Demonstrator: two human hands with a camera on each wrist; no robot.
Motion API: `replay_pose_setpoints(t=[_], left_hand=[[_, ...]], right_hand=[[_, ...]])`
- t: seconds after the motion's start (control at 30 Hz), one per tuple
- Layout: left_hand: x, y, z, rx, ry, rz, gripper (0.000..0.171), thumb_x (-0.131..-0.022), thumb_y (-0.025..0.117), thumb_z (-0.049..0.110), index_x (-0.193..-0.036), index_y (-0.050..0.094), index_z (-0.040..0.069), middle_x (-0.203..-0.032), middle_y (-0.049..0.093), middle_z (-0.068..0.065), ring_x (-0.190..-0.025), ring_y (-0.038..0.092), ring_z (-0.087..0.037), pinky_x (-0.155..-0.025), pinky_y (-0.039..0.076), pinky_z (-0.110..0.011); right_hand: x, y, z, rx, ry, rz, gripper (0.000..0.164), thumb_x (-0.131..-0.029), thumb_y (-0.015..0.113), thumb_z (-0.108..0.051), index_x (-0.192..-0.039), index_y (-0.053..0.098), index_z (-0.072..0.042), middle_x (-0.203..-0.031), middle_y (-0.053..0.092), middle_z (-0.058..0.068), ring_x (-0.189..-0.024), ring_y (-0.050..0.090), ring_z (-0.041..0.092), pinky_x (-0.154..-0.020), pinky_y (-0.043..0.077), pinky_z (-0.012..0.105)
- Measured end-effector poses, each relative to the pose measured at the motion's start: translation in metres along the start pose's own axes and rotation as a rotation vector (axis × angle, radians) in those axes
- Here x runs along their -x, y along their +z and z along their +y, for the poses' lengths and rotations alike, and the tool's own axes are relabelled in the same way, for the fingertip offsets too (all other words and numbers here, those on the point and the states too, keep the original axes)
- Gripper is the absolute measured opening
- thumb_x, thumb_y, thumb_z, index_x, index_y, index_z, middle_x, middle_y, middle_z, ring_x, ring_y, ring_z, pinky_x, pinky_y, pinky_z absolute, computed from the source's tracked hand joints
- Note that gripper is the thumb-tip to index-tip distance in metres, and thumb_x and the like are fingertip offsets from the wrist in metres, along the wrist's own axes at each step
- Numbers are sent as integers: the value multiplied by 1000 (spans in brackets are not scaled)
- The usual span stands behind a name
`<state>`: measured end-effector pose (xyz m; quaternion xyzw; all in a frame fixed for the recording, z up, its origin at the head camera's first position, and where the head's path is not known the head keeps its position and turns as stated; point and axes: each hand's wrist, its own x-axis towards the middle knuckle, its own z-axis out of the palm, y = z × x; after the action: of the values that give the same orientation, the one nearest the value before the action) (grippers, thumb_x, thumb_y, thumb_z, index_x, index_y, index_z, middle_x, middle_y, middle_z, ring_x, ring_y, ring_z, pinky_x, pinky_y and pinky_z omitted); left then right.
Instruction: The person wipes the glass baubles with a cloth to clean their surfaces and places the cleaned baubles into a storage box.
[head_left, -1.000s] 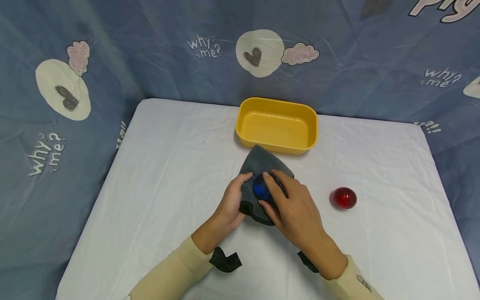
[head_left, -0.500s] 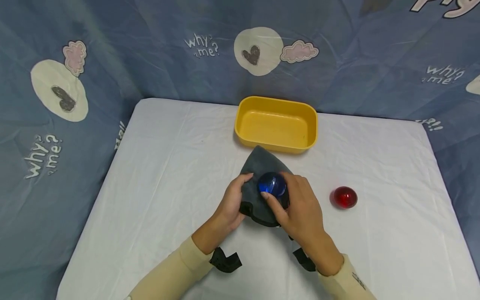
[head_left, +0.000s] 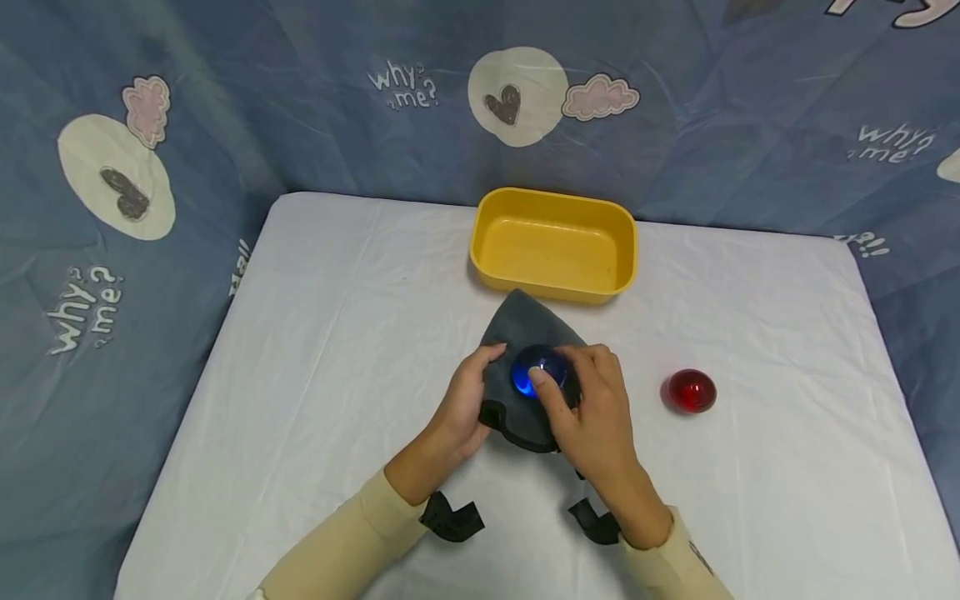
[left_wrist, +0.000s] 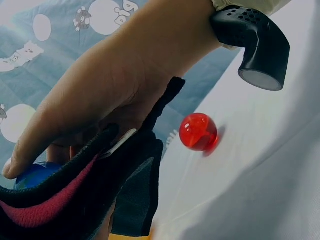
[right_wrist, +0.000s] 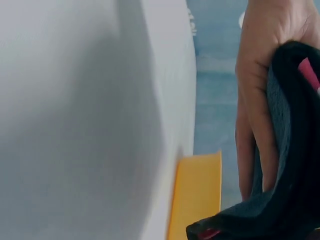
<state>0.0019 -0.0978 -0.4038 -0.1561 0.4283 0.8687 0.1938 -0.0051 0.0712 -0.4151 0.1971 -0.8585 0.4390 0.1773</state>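
Observation:
A glossy blue ball [head_left: 527,379] lies against a folded dark grey fabric piece [head_left: 517,321] with black edging. My left hand [head_left: 459,408] grips the fabric at its left side, thumb on top; in the right wrist view its fingers [right_wrist: 262,130] lie flat along the underside. My right hand [head_left: 596,417] pinches the ball, its thumb across the front and the index finger at the far right rim. The left wrist view shows the fabric's pink lining [left_wrist: 55,205] and a black strap [left_wrist: 162,102], with the blue ball [left_wrist: 37,173] partly hidden behind the fabric edge.
A shiny red ball [head_left: 692,391] rests on the white cloth-covered table [head_left: 360,333] to the right. Behind the hands stands a yellow bin [head_left: 555,250] with nothing in it. Printed blue fabric [head_left: 322,108] hangs around the table. Black wrist cameras [head_left: 452,518] sit under both wrists.
My right hand has shifted its grip, fingers withdrawing from over the blue ball to its right side, the thumb moving onto its front. My left hand keeps its hold on the fabric.

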Motion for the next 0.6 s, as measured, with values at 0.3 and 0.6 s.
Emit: replay_pose_setpoints(t=[0.3, 0.6], left_hand=[[1, 0, 1, 4, 12, -9, 59, -109, 37, 31, -161, 24, 8, -160, 38, -12, -143, 42, -24, -111, 47, -38], [3, 1, 4, 27, 28, -13, 59, -109, 37, 28, -162, 22, 9, -162, 35, -12, -147, 36, -23, -115, 42, -40]], right_hand=[[2, -2, -5, 22, 51, -97, 49, -101, 68, -33, -132, 64, 4, -111, 64, 17, -104, 52, 34, -87, 45, 44], [6, -11, -8, 184, -149, -133, 74, -102, 59, -57, -150, 48, -2, -133, 59, 21, -114, 56, 39, -86, 48, 53]])
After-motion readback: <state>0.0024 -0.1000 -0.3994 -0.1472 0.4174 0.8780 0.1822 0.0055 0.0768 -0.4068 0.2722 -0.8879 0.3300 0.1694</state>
